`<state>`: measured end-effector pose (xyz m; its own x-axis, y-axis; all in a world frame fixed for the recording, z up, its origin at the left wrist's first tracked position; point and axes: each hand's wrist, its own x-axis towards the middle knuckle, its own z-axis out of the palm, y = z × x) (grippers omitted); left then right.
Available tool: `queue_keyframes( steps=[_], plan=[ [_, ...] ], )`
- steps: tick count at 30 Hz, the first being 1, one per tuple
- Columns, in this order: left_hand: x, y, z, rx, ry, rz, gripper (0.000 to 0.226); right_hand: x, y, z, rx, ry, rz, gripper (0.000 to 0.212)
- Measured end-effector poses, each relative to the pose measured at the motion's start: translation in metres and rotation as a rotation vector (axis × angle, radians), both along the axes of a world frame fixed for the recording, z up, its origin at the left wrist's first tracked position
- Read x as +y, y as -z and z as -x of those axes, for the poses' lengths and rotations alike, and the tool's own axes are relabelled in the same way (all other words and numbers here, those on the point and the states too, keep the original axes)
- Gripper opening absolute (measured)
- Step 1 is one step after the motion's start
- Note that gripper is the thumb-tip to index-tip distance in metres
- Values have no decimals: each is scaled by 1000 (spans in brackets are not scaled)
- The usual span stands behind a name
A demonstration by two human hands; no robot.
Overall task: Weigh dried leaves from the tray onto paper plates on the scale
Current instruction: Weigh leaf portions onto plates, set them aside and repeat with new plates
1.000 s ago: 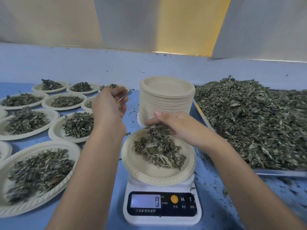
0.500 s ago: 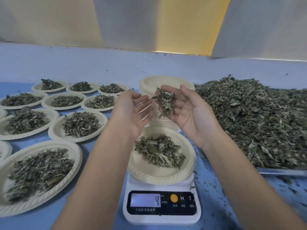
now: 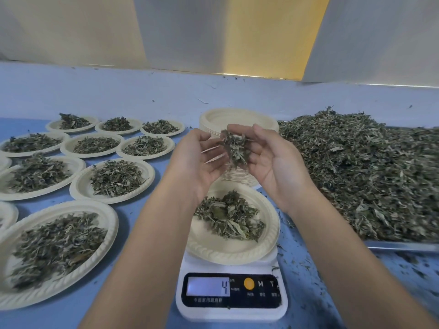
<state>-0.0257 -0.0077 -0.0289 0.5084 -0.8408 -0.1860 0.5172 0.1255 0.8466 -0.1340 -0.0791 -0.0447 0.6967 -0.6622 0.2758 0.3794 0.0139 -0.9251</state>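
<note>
While both hands hover side by side above the scale (image 3: 231, 313), the right hand (image 3: 270, 162) pinches a small clump of dried leaves (image 3: 235, 148) between thumb and curled fingers, and the left hand (image 3: 202, 162) lies palm-up just beside it, fingers loosely bent and holding nothing. Directly below them the paper plate (image 3: 228, 254) sits on the scale with a modest pile of leaves (image 3: 229, 218) in it, and the display (image 3: 209, 286) shows a single digit that reads as 4. This looks like the topping-up step: the portion seems light against the filled plates (image 3: 78, 189) spread over the blue table (image 3: 133, 205) to the left. The next move likely calls for crumbling the clump onto the pile in small pinches, eyes on the display, with any surplus returned. Behind the hands stands a stack of empty plates (image 3: 237, 117), and to the right the tray (image 3: 401, 246) holds the big heap of leaves (image 3: 368, 174) for further handfuls.
</note>
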Motion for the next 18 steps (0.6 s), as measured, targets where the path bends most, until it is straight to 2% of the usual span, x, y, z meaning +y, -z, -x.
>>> queue_keyframes(
  steps=[5,7,10,14,18],
  plan=[
    [4,1,-12,-39,-144,-24,29,-1,6,1,337,157,384,28],
    [5,2,-15,-37,-166,-24,28,0,11,1,526,143,543,27],
    [7,2,-17,-28,-189,-21,28,4,16,0,683,48,620,29],
    [8,2,-17,-31,-196,-23,25,7,18,0,746,-68,713,29],
    [8,3,-16,-25,-203,-23,24,7,16,3,607,-69,665,24]
  ],
)
